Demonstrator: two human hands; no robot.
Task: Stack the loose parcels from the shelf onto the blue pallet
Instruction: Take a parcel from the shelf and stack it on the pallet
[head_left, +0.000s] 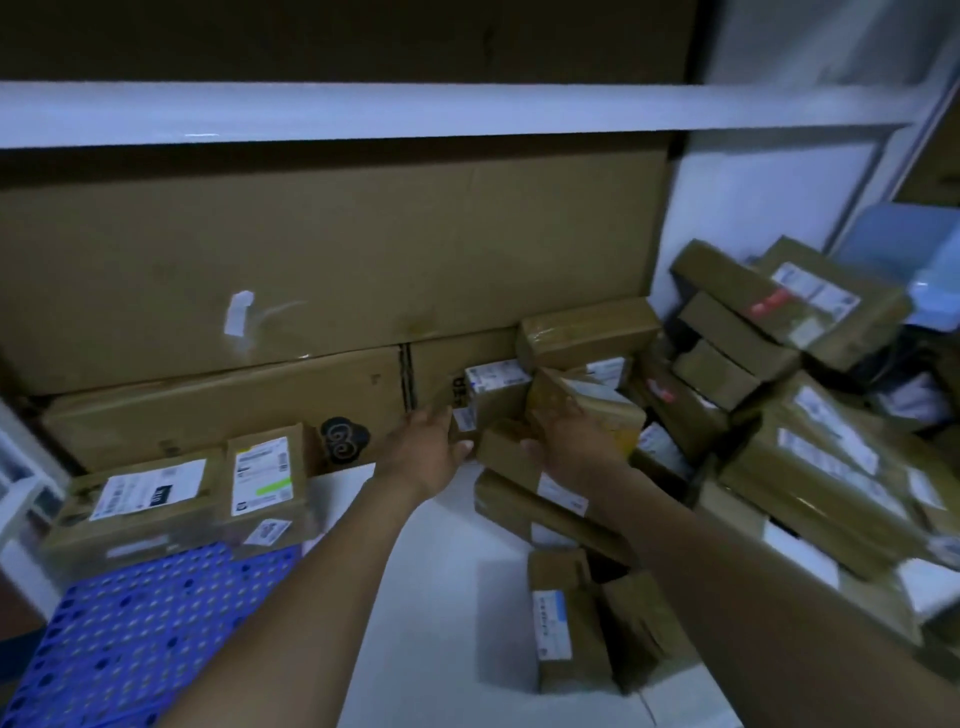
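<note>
Parcels lie in a loose brown heap on the right, tilted against one another, most with white labels. They rest on a white floor. Both arms reach forward to the heap's left edge.

The left hand is spread, with fingers straight and thumb out, just left of a small parcel. The right hand is spread and relaxed on that parcel's other side. Its thumb points toward the left thumb and its fingers lie over a tilted box behind. Neither hand grips anything. The small parcel sits between the two thumbs, and blur hides whether they touch it. A long parcel lies just below it.

The pallet, blue and perforated, lies at the lower left, apart from the heap across bare floor. At its far edge sit a wide parcel and, just beside it, a squarer parcel with a green mark on its label.

Behind them a long carton with a dark swirl logo lies along the back, and a bigger carton stands above it. A white shelf beam crosses the top. Two more boxes lie near the bottom centre, close to the right forearm.
</note>
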